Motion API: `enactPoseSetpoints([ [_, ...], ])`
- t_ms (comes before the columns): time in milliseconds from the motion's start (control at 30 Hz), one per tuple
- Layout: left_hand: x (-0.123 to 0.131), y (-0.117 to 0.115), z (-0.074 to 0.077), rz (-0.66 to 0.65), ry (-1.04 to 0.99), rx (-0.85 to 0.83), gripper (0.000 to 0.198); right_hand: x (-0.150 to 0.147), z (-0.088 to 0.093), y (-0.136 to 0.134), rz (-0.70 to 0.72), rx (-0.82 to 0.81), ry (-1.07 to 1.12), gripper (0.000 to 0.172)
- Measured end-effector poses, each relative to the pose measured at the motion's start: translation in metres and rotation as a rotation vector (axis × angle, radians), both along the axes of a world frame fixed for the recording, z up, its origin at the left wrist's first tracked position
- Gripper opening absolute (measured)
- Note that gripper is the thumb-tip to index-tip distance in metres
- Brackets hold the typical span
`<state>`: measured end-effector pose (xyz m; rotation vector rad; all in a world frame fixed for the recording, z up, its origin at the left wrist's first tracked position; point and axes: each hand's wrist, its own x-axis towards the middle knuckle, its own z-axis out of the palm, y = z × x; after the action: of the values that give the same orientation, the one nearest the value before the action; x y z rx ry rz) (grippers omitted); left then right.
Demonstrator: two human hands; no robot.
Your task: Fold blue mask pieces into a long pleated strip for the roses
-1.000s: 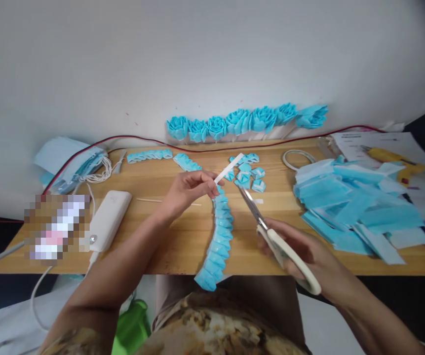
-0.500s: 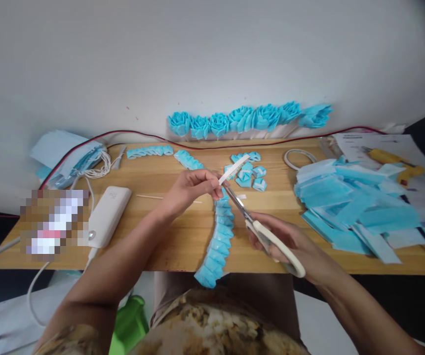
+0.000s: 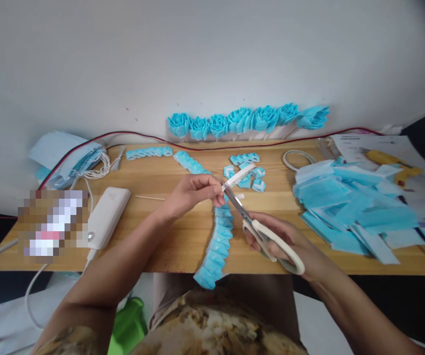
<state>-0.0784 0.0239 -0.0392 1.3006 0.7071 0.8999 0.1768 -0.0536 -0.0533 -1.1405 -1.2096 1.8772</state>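
My left hand (image 3: 196,191) is closed, pinching one end of a narrow white strip (image 3: 241,174) between thumb and fingertips. The strip slants up to the right, over a few small folded blue pieces (image 3: 258,185). My right hand (image 3: 294,237) grips cream-handled scissors (image 3: 247,217), with fingers in the handle loops. The blade tips meet the strip close beside my left fingertips. Just below them hangs a long pleated blue band (image 3: 217,241), whose lower end reaches over the table's front edge. Its upper end is partly hidden by my left hand.
Blue fabric flowers (image 3: 240,120) line the wall behind a red-and-black cable (image 3: 201,149). Cut blue pieces (image 3: 349,207) are heaped at right, near a tape roll (image 3: 298,154) and a yellow glue gun (image 3: 393,165). A white power bank (image 3: 110,212) and blue masks (image 3: 66,153) lie left.
The scissor handles are spread a little wider apart. The white strip and my left hand have shifted slightly right and down.
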Motion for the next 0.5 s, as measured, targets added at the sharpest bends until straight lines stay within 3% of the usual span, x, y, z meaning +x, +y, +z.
enactPoseSetpoints([
  [200, 0.0014, -0.0001, 0.0006, -0.021, 0.032, -0.019, 0.035, -0.0039, -0.0035, -0.001, -0.085, 0.058, -0.053, 0.063],
  [500, 0.0031, 0.0013, -0.0055, -0.041, -0.002, -0.092, 0.043, -0.0017, -0.0053, -0.0036, -0.082, 0.086, -0.012, 0.053],
])
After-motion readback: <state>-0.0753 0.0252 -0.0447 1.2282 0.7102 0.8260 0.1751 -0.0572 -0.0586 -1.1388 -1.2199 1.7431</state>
